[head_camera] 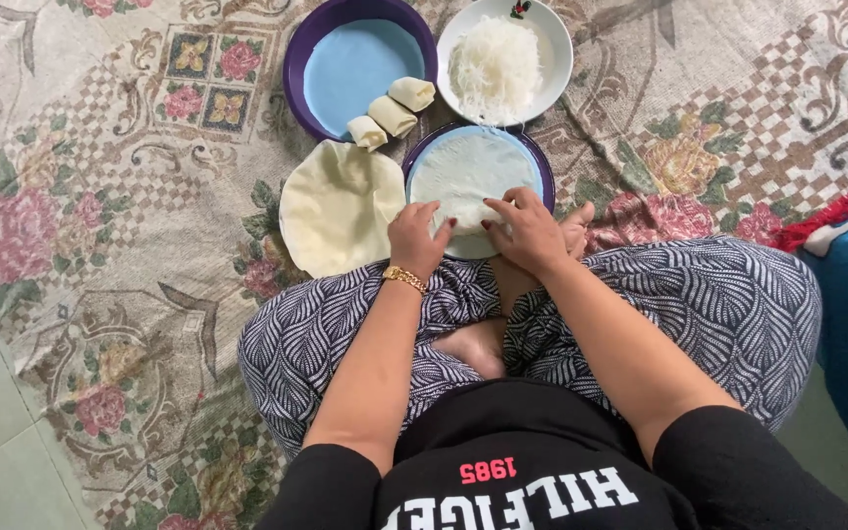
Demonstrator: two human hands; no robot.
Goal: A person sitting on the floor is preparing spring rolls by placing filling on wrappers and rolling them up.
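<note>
Our left hand (416,236) and right hand (529,232) hide the filling, fingers curled, pinching the folded wrapper (470,182) edge on the near purple plate (545,169). The bowl (556,49) holds noodles (495,67); the purple tray (298,61) holds three rolls (391,115).

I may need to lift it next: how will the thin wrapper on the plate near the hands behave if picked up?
The wrapper looks thin and translucent, so it is probably floppy and tears easily. It lies flat on its plate, so it may cling.

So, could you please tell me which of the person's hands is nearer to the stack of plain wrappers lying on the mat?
Left. The left hand rests on the plate's near edge right beside the stack of plain wrappers; the right hand is farther, across the wrapper being folded.
</note>
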